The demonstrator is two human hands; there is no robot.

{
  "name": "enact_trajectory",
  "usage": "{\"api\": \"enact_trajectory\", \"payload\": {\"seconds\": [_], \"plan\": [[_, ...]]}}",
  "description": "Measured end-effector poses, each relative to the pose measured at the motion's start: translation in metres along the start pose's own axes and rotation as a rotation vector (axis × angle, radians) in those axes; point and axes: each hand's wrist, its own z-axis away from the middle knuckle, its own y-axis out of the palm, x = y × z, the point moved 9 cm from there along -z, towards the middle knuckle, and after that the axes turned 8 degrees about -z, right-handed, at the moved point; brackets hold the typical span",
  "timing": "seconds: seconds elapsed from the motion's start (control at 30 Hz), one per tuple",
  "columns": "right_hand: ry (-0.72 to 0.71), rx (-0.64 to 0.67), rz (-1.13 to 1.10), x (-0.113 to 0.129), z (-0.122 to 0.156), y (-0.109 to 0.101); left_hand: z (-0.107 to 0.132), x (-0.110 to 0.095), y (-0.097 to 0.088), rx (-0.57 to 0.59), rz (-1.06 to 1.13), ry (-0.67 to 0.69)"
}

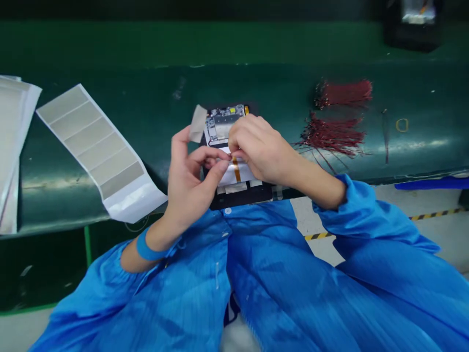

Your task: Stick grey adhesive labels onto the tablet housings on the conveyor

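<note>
A dark green desk (256, 44) runs across the view, its surface curving down toward the person. At far left lies a stack of white sheets (14, 146), and just beside it a white backing strip (97, 151) carrying a row of grey rectangular labels, its lower end curling off the desk edge. Next comes the person's left hand (190, 181), with a blue wristband (146, 249) at the wrist. Its thumb and forefinger are bent inward, their tips close together, and a grey label (198, 123) stands up against the top of the hand; whether the fingers grip it is hard to tell. At centre, between both hands, a circuit board (223, 122) sits in a black frame (238, 195), with a white film (234, 173) crossed by an orange strip lying over its lower part. The right hand (260, 149) is curled over the board, its fingertips pinching the top edge of the film. Blue sleeves (370, 220) cover both arms. To the right lie two loose bundles of thin red wires (342, 93), then a small yellow ring (402, 125).
</note>
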Motion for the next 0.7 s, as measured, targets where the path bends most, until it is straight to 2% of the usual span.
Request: {"api": "enact_trajectory", "payload": {"seconds": [0.07, 0.13, 0.23, 0.3, 0.4, 0.5, 0.6, 0.7], "plan": [[0.006, 0.000, 0.004, 0.016, 0.008, 0.005, -0.002, 0.004, 0.007, 0.050, 0.021, -0.041], [0.032, 0.019, 0.006, 0.020, 0.013, 0.009, -0.001, 0.005, 0.009, 0.061, 0.006, -0.028], [0.105, 0.047, -0.048, 0.018, 0.021, 0.012, 0.001, -0.002, 0.011, 0.042, -0.004, 0.115], [0.154, 0.017, -0.119, 0.018, 0.029, 0.009, 0.006, -0.007, 0.012, 0.021, -0.022, 0.221], [0.186, -0.067, -0.191, 0.020, 0.044, 0.003, 0.014, -0.007, 0.018, 0.016, -0.131, 0.241], [0.165, -0.109, -0.197, 0.019, 0.064, 0.004, 0.029, -0.010, 0.017, 0.000, -0.283, 0.246], [0.128, -0.052, -0.152, 0.018, 0.085, 0.016, 0.051, -0.019, 0.011, -0.032, -0.435, 0.310], [0.086, -0.003, -0.066, 0.020, 0.099, 0.027, 0.069, -0.007, 0.012, 0.061, -0.472, 0.238]]}}
